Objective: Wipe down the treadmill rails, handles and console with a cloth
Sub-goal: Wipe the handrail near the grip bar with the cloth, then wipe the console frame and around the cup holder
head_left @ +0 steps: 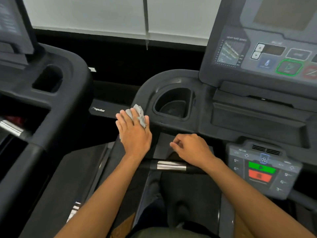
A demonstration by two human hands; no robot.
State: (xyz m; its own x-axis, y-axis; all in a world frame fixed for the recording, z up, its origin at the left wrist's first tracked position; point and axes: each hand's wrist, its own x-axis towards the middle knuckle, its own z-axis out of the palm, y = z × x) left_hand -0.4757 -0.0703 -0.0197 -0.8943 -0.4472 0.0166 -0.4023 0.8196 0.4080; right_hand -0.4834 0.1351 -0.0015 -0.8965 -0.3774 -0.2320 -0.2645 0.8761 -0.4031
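Note:
My left hand (pixel 133 133) lies flat with fingers spread on a crumpled grey cloth (pixel 139 114), pressing it against the left corner of the treadmill's black console tray (pixel 149 93), just left of the cup holder (pixel 173 102). Most of the cloth is hidden under the hand. My right hand (pixel 192 148) hovers with loosely curled fingers and nothing in it, above the front handlebar with its silver sensor grip (pixel 171 165). The upright console (pixel 260 45) with screen and buttons stands at the upper right.
A small grey keypad (pixel 260 169) with green and red buttons sits at the right, beside my right hand. A second treadmill (pixel 51 79) stands close on the left, with its own rail and cup holder. A white wall lies beyond.

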